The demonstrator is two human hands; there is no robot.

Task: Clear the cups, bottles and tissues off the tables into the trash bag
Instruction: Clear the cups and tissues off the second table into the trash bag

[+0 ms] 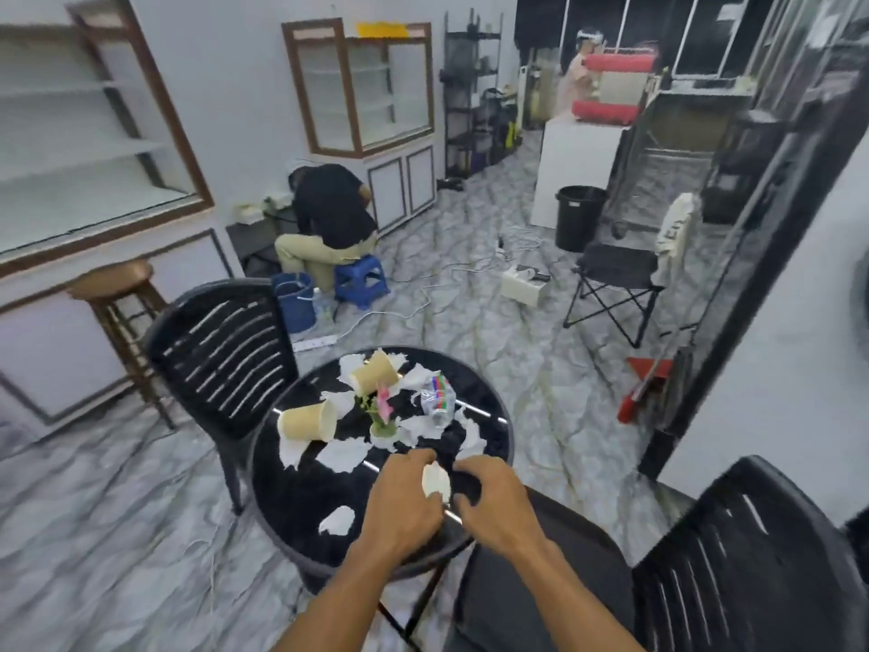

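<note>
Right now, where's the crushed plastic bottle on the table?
In the head view, the crushed plastic bottle lies on the far right part of the round black table, right of the small flower pot, among torn tissues.

2 tan paper cups (308, 422) on their sides, crushed clear bottle (437, 397) & torn white tissues (341, 454) scattered on round black table (291, 501).

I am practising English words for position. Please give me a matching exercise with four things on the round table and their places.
Things:
1. nearer paper cup
2. crushed bottle
3. flower pot
4. tissue

Places:
A. middle of the table
B. left side, lying down
C. between the left hand and right hand
D. right of the flowers

Pairs: 1-B, 2-D, 3-A, 4-C
</note>
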